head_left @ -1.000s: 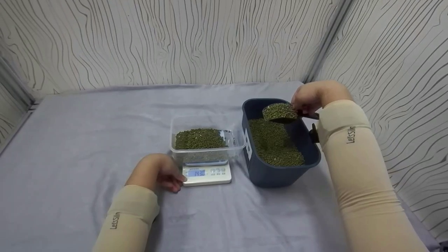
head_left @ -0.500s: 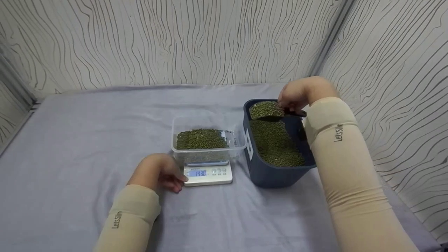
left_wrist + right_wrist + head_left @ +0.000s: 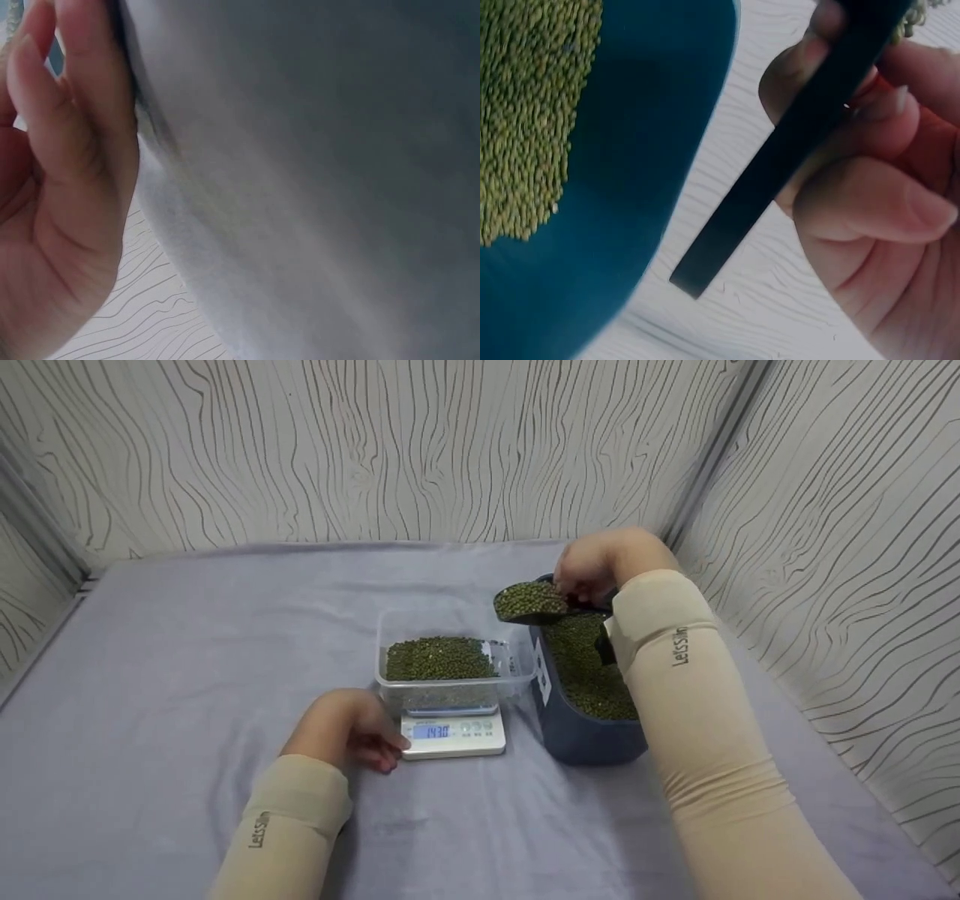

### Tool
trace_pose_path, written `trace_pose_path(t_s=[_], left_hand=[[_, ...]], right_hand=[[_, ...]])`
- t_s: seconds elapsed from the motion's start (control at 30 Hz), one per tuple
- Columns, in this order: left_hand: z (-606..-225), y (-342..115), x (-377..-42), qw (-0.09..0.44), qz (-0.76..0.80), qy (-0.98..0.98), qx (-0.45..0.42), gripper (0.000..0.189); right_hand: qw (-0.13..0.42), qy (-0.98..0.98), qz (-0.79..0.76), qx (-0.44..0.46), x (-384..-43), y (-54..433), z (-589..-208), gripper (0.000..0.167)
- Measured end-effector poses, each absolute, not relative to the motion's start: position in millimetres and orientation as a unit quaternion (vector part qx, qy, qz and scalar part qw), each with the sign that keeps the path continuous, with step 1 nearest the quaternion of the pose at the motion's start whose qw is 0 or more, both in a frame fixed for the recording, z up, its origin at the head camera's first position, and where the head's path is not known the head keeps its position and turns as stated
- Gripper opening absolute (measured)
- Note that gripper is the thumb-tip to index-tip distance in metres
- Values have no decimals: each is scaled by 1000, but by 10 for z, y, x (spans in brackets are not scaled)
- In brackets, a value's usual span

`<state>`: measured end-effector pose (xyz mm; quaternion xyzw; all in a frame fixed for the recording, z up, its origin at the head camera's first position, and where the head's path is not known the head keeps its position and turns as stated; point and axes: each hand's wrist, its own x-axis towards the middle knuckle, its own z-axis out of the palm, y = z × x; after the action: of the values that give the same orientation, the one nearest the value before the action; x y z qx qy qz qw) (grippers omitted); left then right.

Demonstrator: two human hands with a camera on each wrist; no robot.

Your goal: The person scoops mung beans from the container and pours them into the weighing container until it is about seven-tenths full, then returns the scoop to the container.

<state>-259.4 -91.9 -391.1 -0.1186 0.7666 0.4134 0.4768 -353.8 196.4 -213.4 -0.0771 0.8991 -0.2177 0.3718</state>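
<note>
My right hand (image 3: 589, 566) pinches the black handle (image 3: 761, 176) of a measuring scoop (image 3: 531, 601) heaped with green mung beans. The scoop is level, above the far left rim of a dark blue bin (image 3: 589, 742) that holds more mung beans (image 3: 525, 112). On a white digital kitchen scale (image 3: 454, 744) stands a clear plastic box (image 3: 457, 684) with a layer of mung beans (image 3: 439, 658) inside. The scale's display seems to read 143.0. My left hand (image 3: 360, 731) touches the scale's front left corner with a fingertip. Its other fingers bend loosely beside it.
A grey-lilac cloth (image 3: 187, 675) covers the table. Wood-grain-patterned panels (image 3: 337, 450) stand behind and to the right. The bin is close to the right side of the box. A white label (image 3: 541, 671) is on the bin's left side.
My right hand has carried the full scoop left, from above the bin's middle to past its left rim. The left hand stays at the scale, and the display looks unchanged.
</note>
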Motion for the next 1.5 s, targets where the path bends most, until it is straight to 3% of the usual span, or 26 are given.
trace_pose_path(t_s=[0.33, 0.77, 1.2, 1.5], left_hand=[[-3896, -872, -2605, 490, 412, 757, -126, 17], [-3896, -872, -2612, 492, 416, 753, -132, 16], [-3902, -874, -2613, 490, 403, 764, -118, 19], [-3919, -870, -2629, 487, 404, 766, -118, 17]], right_hand=[[368, 911, -171, -73, -3504, 1782, -2231, 22], [324, 935, -124, -79, -3427, 1620, -2238, 27], [222, 954, 117, -164, -3350, 1374, -2159, 25], [169, 960, 183, -129, -3232, 1156, -2240, 21]])
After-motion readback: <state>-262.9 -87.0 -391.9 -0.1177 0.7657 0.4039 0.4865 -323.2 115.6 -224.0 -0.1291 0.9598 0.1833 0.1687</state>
